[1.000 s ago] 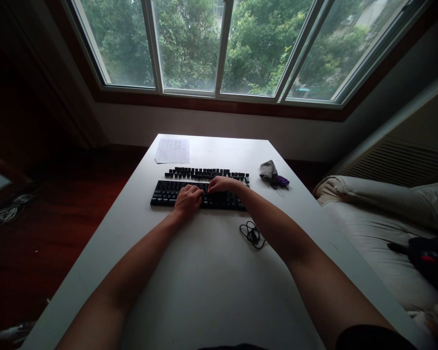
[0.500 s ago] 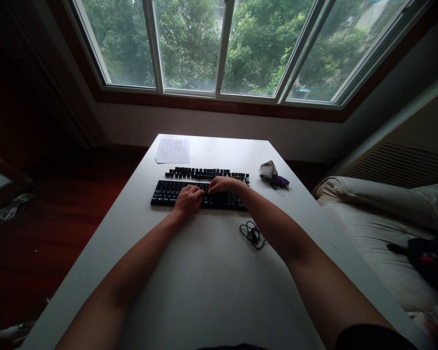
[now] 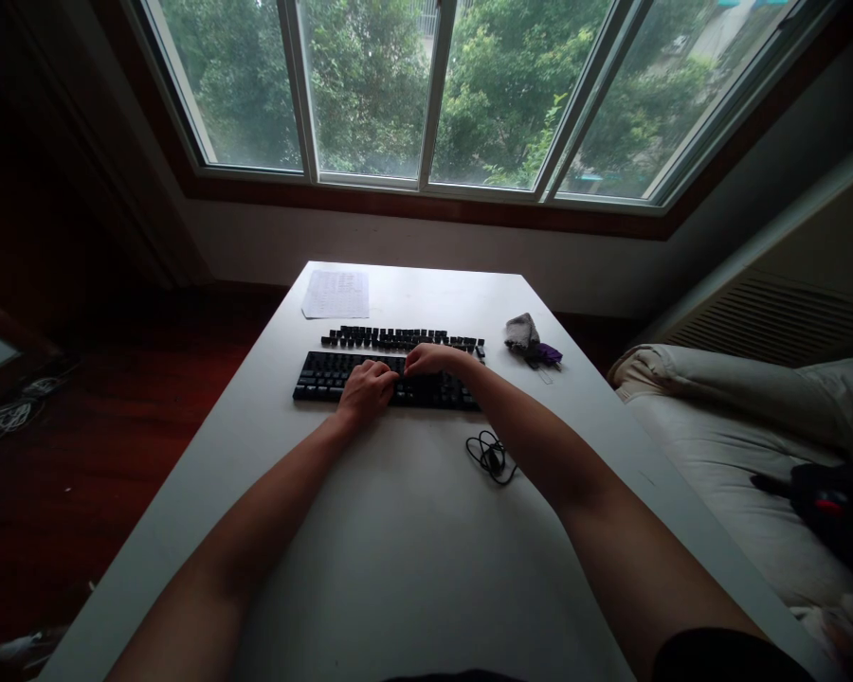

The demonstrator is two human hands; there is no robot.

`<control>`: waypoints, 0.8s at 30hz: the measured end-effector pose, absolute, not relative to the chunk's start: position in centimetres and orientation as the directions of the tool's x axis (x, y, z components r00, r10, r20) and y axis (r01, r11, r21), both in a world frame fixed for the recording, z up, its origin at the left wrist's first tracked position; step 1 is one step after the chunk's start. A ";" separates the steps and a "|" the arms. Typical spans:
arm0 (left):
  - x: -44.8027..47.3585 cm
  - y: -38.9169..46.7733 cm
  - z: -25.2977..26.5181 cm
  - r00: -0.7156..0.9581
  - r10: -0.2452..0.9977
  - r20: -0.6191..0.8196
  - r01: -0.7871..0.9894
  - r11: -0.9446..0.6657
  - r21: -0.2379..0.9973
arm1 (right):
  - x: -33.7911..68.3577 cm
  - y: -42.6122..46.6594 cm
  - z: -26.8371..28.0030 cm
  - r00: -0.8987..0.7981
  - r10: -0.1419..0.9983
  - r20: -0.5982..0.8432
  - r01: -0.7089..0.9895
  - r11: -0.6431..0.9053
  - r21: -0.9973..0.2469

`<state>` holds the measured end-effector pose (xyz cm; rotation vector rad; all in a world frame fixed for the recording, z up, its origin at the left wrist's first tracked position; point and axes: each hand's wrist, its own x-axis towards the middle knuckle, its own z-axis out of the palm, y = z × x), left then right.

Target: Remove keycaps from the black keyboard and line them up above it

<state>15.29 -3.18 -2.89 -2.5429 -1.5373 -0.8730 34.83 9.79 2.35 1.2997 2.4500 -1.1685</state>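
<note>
A black keyboard point(image 3: 319, 376) lies across the white table, its middle covered by both my hands. My left hand point(image 3: 370, 384) rests on its left-centre keys, fingers bent and pressed together against it. Close beside, my right hand point(image 3: 428, 359) reaches in over the keys with its fingers pinched downward. Whatever is between those fingertips is too small and dark to make out. Just behind the keyboard, several loose black keycaps point(image 3: 390, 335) stand in rows, partly hidden by my right hand.
On the white table point(image 3: 370, 549), a coiled black cable point(image 3: 493, 457) lies near my right forearm. A printed paper sheet point(image 3: 336, 295) is at the back left. A grey cloth pouch point(image 3: 521, 332) and a purple item point(image 3: 548, 354) sit at the right. Beyond stands a window point(image 3: 370, 95).
My right hand has shifted very slightly to the left over the keys. My left hand stays in nearly the same place; the keyboard and keycaps look unchanged.
</note>
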 end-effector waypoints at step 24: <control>15.1 -3.0 -2.9 0.360 0.794 0.490 0.825 -0.516 0.229 | 34.5 8.4 2.2 -0.641 0.700 -0.315 0.727 0.424 -0.539</control>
